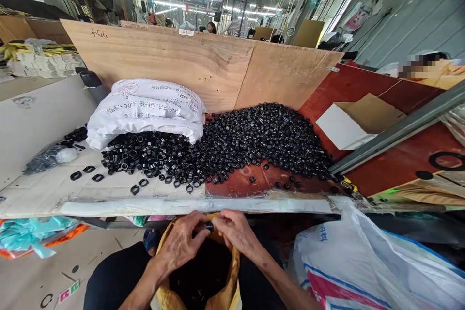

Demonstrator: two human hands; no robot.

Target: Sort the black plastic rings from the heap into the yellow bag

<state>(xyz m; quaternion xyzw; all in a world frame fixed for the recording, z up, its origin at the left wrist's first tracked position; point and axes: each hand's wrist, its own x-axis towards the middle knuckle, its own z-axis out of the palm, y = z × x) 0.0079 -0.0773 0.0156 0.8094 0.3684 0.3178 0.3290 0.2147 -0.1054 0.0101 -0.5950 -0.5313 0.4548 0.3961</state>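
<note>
My left hand (pixel 183 240) is closed, pinching a small black plastic part (pixel 209 226) between thumb and fingers. Close beside it my right hand (pixel 238 232) is also closed, its fingertips pressed together by that part; what they grip is hidden. Both hands are over the mouth of a yellow sack (pixel 234 271) between my knees, its inside dark. On the bench ahead lie a heap of small round black caps (pixel 261 135) and a pile of black rings (pixel 145 155). A few loose rings (pixel 98 178) lie nearer the left.
A stuffed white sack (pixel 148 111) rests behind the rings. Wooden boards (pixel 181 63) wall the bench's back. An open cardboard box (pixel 345 126) and a metal bar (pixel 399 128) are at right. A large white bag (pixel 337 256) stands by my right side, below the bench edge (pixel 189 207).
</note>
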